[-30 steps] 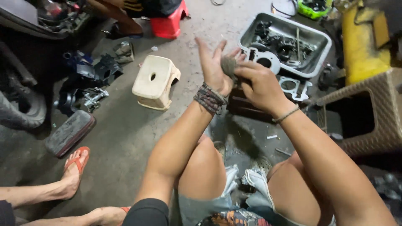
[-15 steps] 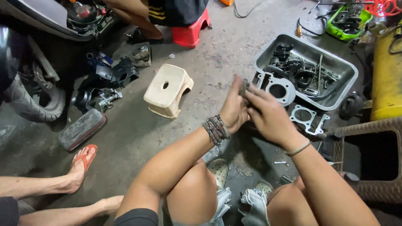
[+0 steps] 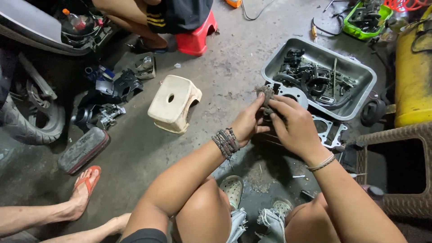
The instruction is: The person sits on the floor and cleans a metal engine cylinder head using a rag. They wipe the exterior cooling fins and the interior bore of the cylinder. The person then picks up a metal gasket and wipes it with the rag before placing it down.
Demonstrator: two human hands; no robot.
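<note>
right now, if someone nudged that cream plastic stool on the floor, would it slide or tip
The cream plastic stool looks hollow, thin-walled moulded plastic, so it is probably light and would likely slide on the concrete floor under a low nudge. Its splayed legs give a broad base, so tipping seems unlikely unless pushed near the top. It appears stiff rather than floppy.

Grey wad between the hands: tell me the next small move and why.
Probably keep rubbing the grey wad against the small part, which is hidden. Both the left hand and the right hand pinch together over the gasket, with the metal tray just beyond.
</note>
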